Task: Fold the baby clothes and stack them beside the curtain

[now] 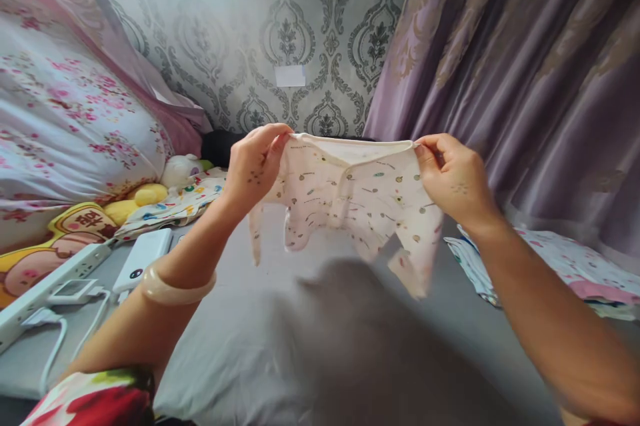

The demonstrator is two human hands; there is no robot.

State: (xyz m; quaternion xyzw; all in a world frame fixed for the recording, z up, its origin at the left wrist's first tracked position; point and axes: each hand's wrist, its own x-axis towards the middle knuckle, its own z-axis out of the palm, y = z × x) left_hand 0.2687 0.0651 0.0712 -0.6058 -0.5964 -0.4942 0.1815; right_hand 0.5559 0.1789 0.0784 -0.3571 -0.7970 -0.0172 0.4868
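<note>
A small white baby shirt (345,189) with a scattered print hangs stretched between my two hands, above a grey bed sheet (220,346). My left hand (257,163) pinches its upper left corner at the shoulder. The upper right corner is gripped between thumb and fingers of my right hand (453,176). The neckline is pulled nearly straight, and the sleeves and lower hem dangle loose. A button placket runs down the front.
On the left lie a power strip (55,293) with plugged-in cables, a white power bank (145,256), a folded printed cloth (175,206) and plush toys (143,196). Folded clothes (580,266) rest at the right. Purple curtains (525,79) hang behind them.
</note>
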